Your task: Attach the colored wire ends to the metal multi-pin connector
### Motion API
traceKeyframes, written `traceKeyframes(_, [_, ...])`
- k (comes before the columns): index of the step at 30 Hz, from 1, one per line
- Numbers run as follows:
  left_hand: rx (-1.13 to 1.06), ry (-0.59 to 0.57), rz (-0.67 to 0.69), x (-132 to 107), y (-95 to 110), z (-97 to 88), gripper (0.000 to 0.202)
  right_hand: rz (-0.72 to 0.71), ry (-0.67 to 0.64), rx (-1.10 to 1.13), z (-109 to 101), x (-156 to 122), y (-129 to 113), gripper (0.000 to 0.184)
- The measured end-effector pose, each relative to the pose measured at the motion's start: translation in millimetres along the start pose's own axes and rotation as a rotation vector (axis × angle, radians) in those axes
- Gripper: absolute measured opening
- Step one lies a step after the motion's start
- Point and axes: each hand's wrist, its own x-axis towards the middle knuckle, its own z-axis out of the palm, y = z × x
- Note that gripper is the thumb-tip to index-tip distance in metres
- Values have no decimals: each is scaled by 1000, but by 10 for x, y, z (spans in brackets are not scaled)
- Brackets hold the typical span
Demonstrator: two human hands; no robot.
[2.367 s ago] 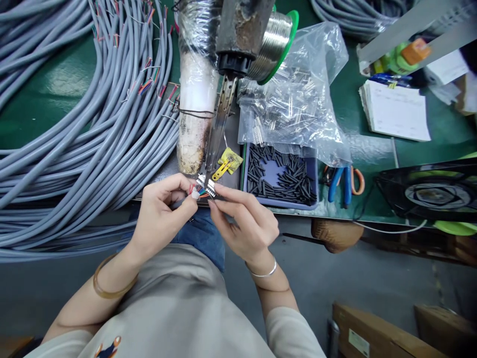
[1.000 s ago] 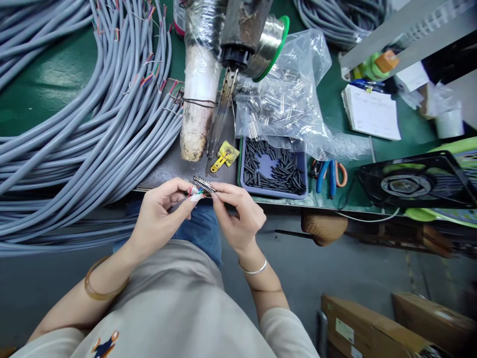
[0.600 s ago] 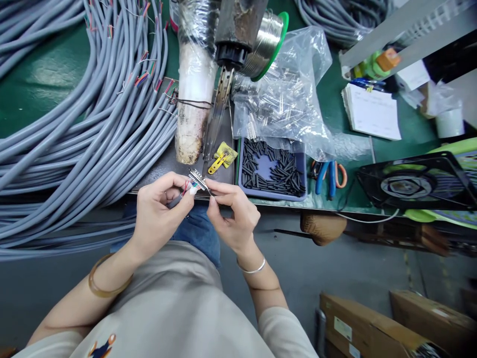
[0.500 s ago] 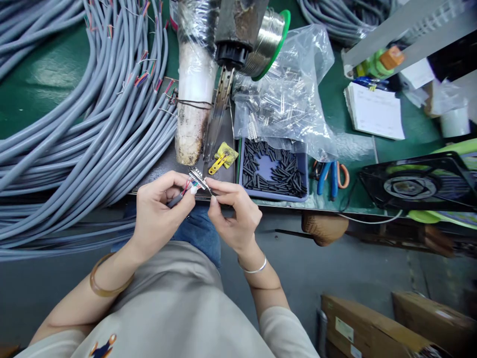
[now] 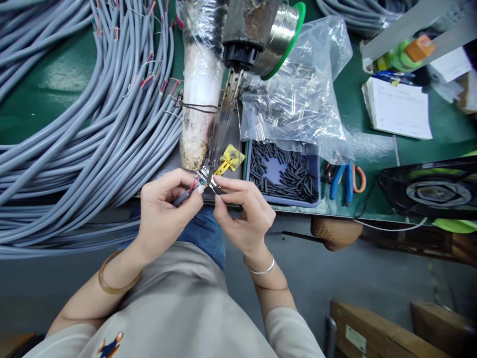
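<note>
My left hand (image 5: 166,211) pinches the stripped end of a grey cable (image 5: 183,198), whose thin coloured wires fan out toward a small metal connector (image 5: 207,179). My right hand (image 5: 244,211) grips that connector between thumb and forefinger at the table's front edge. The connector sits just under the tip of a soldering iron (image 5: 223,124) fixed on a stand above. A yellow clip (image 5: 229,160) lies just behind the connector.
Large coils of grey cable (image 5: 82,124) cover the left of the green table. A blue tray of black sleeves (image 5: 285,174), a clear bag of metal parts (image 5: 298,99), a solder spool (image 5: 281,37), blue pliers (image 5: 343,179), a notepad (image 5: 400,109) and a black fan (image 5: 432,191) lie to the right.
Both hands have carried the cable end and connector slightly up toward the soldering iron tip. The camera view shifted a little.
</note>
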Motion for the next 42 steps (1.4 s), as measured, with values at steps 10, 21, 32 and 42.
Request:
traceKeyframes(10, [-49, -47, -59, 12, 16, -36, 11, -24, -15, -69, -20, 25, -45, 20])
traceKeyframes(21, [1, -44, -34, 3, 50, -47, 12, -53, -2, -104, -28, 37, -50, 19])
traceKeyframes(32, [29, -38, -84, 23, 6, -52, 13, -19, -26, -88, -6, 40, -36, 18])
traceKeyframes(42, [33, -45, -89, 19, 5, -61, 10, -89, -37, -168, -24, 35, -68, 17])
